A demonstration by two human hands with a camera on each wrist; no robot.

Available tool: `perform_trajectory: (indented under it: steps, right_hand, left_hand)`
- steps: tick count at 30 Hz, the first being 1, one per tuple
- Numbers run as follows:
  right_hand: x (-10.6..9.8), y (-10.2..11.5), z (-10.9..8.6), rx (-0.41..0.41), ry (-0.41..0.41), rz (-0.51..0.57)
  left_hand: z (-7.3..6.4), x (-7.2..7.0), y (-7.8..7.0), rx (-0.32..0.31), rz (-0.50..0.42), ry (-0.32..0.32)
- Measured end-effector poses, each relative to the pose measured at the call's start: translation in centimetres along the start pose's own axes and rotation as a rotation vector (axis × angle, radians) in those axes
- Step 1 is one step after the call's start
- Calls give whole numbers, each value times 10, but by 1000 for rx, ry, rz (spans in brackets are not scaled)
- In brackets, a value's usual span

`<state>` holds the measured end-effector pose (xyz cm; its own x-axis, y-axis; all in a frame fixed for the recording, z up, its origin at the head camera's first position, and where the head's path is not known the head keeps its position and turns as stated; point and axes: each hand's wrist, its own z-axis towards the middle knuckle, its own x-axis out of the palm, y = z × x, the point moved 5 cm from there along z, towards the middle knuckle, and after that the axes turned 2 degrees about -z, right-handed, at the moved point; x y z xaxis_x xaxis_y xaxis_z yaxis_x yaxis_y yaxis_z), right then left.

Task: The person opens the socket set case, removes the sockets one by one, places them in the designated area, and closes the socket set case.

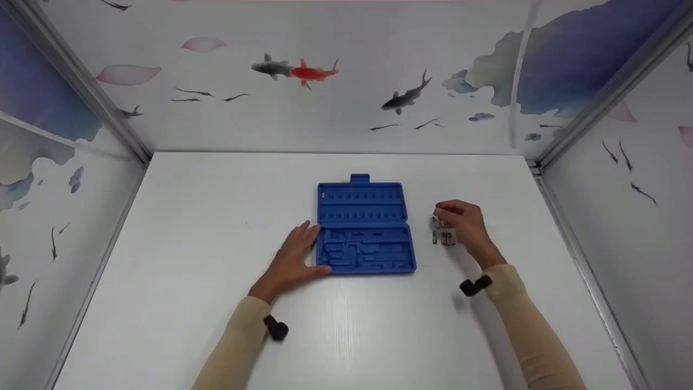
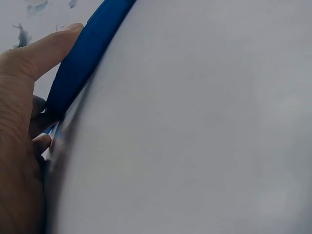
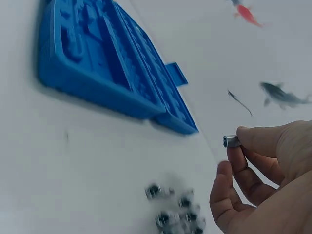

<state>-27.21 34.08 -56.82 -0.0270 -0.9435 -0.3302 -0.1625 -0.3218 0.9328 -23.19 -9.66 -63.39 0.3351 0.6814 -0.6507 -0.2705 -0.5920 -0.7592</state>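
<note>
An opened blue plastic socket-set case (image 1: 361, 223) lies flat on the white table, its moulded recesses showing. At its lower left corner my left hand (image 1: 289, 261) grips the edge, thumb on the near side and fingers along the left side. My right hand (image 1: 468, 225) is to the right of the case, raised over a group of small metal sockets (image 1: 448, 239). Between thumb and index finger it pinches one short silver socket (image 3: 231, 141), clearest in the right wrist view. Part of the group is hidden beneath that hand in the head view.
The white table (image 1: 206, 206) meets a back wall (image 1: 346, 119) printed with fish and petals. Side panels with metal frames stand left and right. A latch tab (image 1: 360, 177) sticks out from the case's far edge.
</note>
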Motion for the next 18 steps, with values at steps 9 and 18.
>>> perform_trajectory:
  steps: [9,18]
  right_hand:
    - [-42,-31,-8,74,-75,-194]
    - [-46,-41,-3,113,-89,-322]
  left_hand:
    - [-2,0,0,-10,8,20]
    - [-1,-1,-3,-7,18,12]
